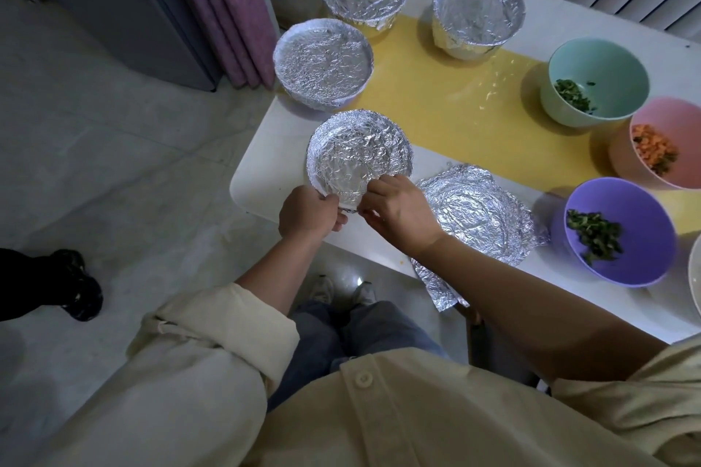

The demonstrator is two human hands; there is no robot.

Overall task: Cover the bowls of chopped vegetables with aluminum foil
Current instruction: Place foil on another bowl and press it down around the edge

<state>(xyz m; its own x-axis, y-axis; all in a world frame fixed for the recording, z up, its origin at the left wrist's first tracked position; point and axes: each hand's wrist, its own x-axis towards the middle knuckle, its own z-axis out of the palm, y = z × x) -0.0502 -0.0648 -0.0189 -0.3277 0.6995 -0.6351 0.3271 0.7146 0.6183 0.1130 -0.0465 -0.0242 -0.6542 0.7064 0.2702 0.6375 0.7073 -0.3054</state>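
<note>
Left hand [309, 214] and right hand [398, 216] both pinch the near rim of the foil-covered bowl [356, 152] at the bench [265, 178] corner; I'd tuck that edge under tightly, working round.

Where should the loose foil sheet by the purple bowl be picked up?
Pinch the loose foil sheet at its near corner, coming from the person's side. That corner hangs past the table edge, so fingers can close above and below it; the rest lies nearly flat.

Crinkled shiny foil [358, 153], 3 smooth matt coloured bowls [595, 81], perhaps plastic; smooth table [265, 178]
</note>
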